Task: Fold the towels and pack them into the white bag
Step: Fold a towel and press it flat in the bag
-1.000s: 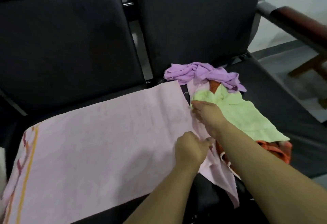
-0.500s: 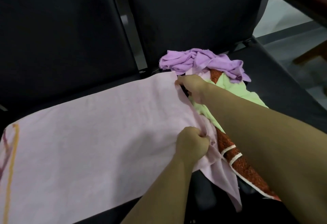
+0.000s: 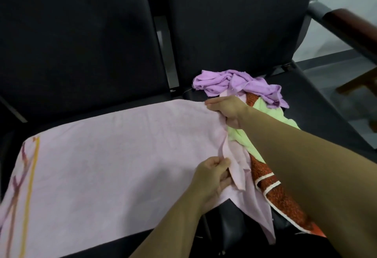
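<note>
A large pale pink towel (image 3: 114,161) with a yellow stripe at its left end lies spread flat over the left black seat. My right hand (image 3: 226,109) grips its far right corner, and my left hand (image 3: 214,173) pinches the bunched right edge nearer to me. To the right lies a pile of towels: a crumpled purple one (image 3: 240,83), a light green one (image 3: 265,119) under my right forearm, and an orange-red one with white stripes (image 3: 273,192). No white bag is in view.
Two black seats with tall backrests (image 3: 81,39) stand side by side with a gap between them. A dark wooden armrest (image 3: 350,27) crosses the top right. Grey floor (image 3: 336,86) lies beyond the right seat.
My right hand has moved from the middle of the towel's right edge up to its far corner. My left hand has stayed on the near part of that edge. The camera view shifted a little.
</note>
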{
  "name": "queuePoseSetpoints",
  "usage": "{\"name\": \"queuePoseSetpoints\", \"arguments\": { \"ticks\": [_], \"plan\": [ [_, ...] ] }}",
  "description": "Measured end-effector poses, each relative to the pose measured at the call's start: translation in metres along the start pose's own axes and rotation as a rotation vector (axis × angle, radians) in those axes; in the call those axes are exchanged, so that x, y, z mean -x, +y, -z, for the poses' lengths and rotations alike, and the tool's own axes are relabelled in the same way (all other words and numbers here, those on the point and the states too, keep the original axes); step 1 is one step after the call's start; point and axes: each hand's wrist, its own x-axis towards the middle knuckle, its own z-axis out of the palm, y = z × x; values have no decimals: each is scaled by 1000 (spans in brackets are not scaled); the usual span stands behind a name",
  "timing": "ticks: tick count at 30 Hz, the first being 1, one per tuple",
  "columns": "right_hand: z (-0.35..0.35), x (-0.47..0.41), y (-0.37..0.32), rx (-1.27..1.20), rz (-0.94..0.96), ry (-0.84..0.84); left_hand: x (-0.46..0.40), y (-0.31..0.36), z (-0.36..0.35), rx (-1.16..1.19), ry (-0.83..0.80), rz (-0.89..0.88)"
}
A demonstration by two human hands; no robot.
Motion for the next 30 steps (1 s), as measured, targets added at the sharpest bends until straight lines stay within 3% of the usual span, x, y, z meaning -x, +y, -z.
{"name": "queuePoseSetpoints", "arguments": {
  "ticks": [8,13,18,24,30],
  "plan": [
    [22,42,-18,28,186,127,40,22,-7,-86,127,-150],
    [52,76,-35,93,246,211,65,23,-31,-168,22,-215],
    [62,104,-58,176,277,326,93,41,-43,-306,29,-295],
    [-15,129,-91,246,360,267,148,80,8,-445,157,-491],
    [-139,126,-92,323,424,145,202,97,107,-429,318,-523]
  ]
}}
